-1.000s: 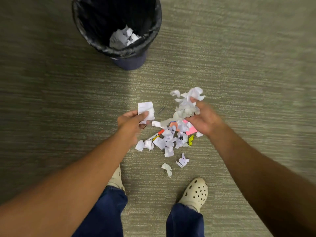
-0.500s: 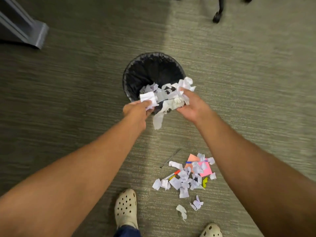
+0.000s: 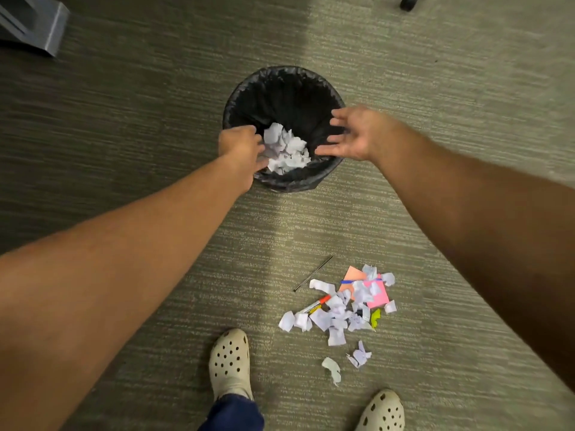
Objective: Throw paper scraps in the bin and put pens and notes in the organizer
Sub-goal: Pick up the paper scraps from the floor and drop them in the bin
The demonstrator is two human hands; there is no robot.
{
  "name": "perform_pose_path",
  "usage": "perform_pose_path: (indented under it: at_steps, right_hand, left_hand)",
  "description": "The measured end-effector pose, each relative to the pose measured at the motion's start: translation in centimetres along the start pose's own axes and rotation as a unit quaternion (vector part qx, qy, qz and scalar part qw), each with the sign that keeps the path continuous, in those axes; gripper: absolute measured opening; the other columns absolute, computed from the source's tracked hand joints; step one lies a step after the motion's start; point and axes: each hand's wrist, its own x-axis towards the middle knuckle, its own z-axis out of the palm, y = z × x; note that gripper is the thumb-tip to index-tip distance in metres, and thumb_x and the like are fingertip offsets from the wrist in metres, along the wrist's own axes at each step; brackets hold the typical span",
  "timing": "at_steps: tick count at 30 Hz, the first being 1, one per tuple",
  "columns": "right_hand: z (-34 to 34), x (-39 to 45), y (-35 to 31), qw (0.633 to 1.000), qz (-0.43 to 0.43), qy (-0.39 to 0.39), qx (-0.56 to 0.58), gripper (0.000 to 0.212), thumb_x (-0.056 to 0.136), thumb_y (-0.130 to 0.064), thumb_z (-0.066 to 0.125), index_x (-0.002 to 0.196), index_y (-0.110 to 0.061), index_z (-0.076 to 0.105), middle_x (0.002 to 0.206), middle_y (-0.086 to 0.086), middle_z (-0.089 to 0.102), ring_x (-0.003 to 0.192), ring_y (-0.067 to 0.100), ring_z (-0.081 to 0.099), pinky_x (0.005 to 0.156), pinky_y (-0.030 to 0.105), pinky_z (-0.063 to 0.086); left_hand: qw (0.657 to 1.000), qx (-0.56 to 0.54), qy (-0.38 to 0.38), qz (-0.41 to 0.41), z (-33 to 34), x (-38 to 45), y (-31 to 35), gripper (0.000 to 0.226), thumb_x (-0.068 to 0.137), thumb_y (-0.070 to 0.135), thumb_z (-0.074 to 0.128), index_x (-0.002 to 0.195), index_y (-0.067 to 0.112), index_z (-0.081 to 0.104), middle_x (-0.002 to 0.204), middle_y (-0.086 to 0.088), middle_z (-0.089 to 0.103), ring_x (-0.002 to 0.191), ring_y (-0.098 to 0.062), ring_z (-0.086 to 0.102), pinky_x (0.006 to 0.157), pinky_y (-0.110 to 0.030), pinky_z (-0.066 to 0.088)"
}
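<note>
A round bin (image 3: 280, 79) with a black liner stands on the carpet, and white paper scraps (image 3: 286, 149) lie inside it. My left hand (image 3: 241, 147) hangs over the bin's near left rim, fingers spread and empty. My right hand (image 3: 348, 135) is over the right rim, open with the palm turned inward and nothing in it. On the floor nearer to me lies a pile of white scraps (image 3: 336, 315) mixed with pink and orange sticky notes (image 3: 378, 295), a red-capped pen (image 3: 317, 303), a blue pen (image 3: 348, 281) and a thin black stick (image 3: 312, 273).
My two feet in cream clogs (image 3: 230, 362) (image 3: 382, 410) stand at the bottom of the view. A grey furniture base (image 3: 34, 26) sits at the top left and a chair caster (image 3: 409, 1) at the top right. The organizer is out of view.
Both hands carried scraps up from the floor pile to the bin and let them go; the scraps now lie in the bin and both hands are empty.
</note>
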Motion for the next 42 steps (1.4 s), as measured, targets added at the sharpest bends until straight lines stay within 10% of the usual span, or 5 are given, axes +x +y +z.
perform_pose_path:
  at_steps: [8, 14, 24, 35, 42]
  right_hand:
    - [-12.0, -2.5, 13.8, 0.996, 0.016, 0.071, -0.048, 0.015, 0.105, -0.010, 0.055, 0.116, -0.006, 0.064, 0.108, 0.012, 0.070, 0.095, 0.024, 0.072, 0.077, 0.034, 0.065]
    - [-23.7, -1.7, 28.9, 0.966, 0.054, 0.112, -0.228, 0.009, 0.098, 0.002, 0.061, 0.096, -0.006, 0.064, 0.086, 0.015, 0.059, 0.065, 0.021, 0.055, 0.062, 0.032, 0.052]
    - [-29.5, 5.9, 45.2, 0.768, -0.053, 0.079, -0.634, 0.118, 0.072, -0.058, 0.085, 0.164, -0.029, 0.017, 0.172, 0.013, 0.010, 0.158, 0.038, 0.014, 0.127, 0.052, 0.020]
    - [-23.6, 4.8, 53.1, 0.704, -0.114, 0.160, -0.682, 0.112, 0.071, -0.085, 0.060, 0.162, -0.035, 0.018, 0.172, 0.009, 0.011, 0.154, 0.045, 0.014, 0.115, 0.065, 0.032]
    - [-23.9, 5.4, 53.8, 0.604, -0.111, 0.124, -0.780, 0.092, 0.091, -0.047, 0.070, 0.161, -0.033, 0.012, 0.169, 0.016, 0.006, 0.142, 0.047, 0.031, 0.098, 0.056, 0.053]
  left_hand:
    - [0.987, 0.139, 0.079, -0.014, -5.8, -2.2, -14.0, 0.028, 0.105, 0.006, 0.049, 0.101, 0.012, 0.076, 0.087, -0.006, 0.079, 0.062, -0.011, 0.070, 0.054, -0.022, 0.060]
    - [0.952, 0.302, -0.007, -0.047, -6.4, -3.0, -27.9, 0.016, 0.099, 0.010, 0.062, 0.092, 0.019, 0.074, 0.099, -0.004, 0.077, 0.095, -0.021, 0.071, 0.091, -0.046, 0.062]
    - [0.637, 0.715, -0.269, 0.105, -9.4, -0.1, -48.0, 0.125, 0.067, 0.038, 0.095, 0.166, 0.035, 0.018, 0.173, -0.010, 0.008, 0.150, -0.046, 0.032, 0.116, -0.050, 0.044]
    - [0.570, 0.744, -0.212, 0.278, -10.1, 0.3, -52.4, 0.082, 0.090, 0.043, 0.076, 0.159, 0.030, 0.033, 0.159, -0.016, 0.025, 0.138, -0.041, 0.040, 0.098, -0.055, 0.057]
    - [0.573, 0.730, -0.211, 0.307, -9.6, 0.6, -52.6, 0.047, 0.096, 0.017, 0.071, 0.141, 0.023, 0.059, 0.144, -0.013, 0.042, 0.126, -0.037, 0.048, 0.086, -0.054, 0.062]
